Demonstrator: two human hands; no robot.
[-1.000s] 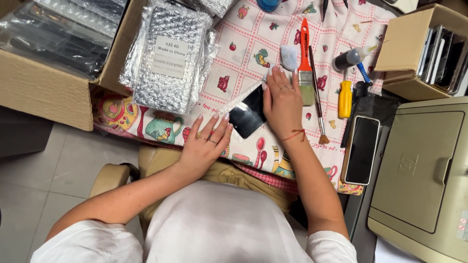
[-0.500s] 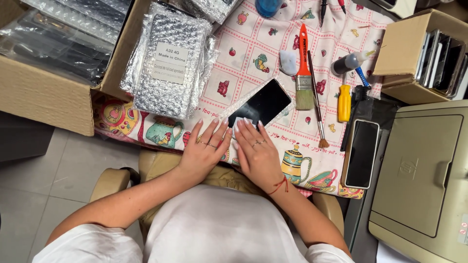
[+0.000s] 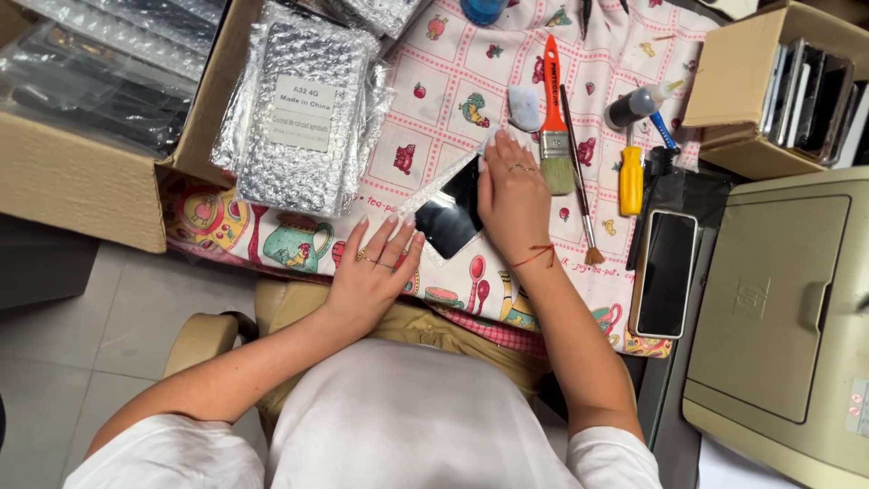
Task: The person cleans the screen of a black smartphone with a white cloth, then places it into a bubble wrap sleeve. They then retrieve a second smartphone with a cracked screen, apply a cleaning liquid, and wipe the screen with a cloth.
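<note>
**2 hands flat at the black glass panel**

The right hand [image 3: 512, 197] lies open and flat on the upper part of the black glass panel [image 3: 450, 210], fingers stretched together. The left hand [image 3: 377, 268] rests open on the patterned tablecloth [image 3: 453, 81], just left of the panel, fingertips near its lower corner. The panel lies tilted on the cloth. Right of it lie an orange-handled paintbrush [image 3: 553, 122] and a yellow screwdriver [image 3: 631, 178]. Left of it sits a silver bubble-wrap package [image 3: 299, 113].
</note>
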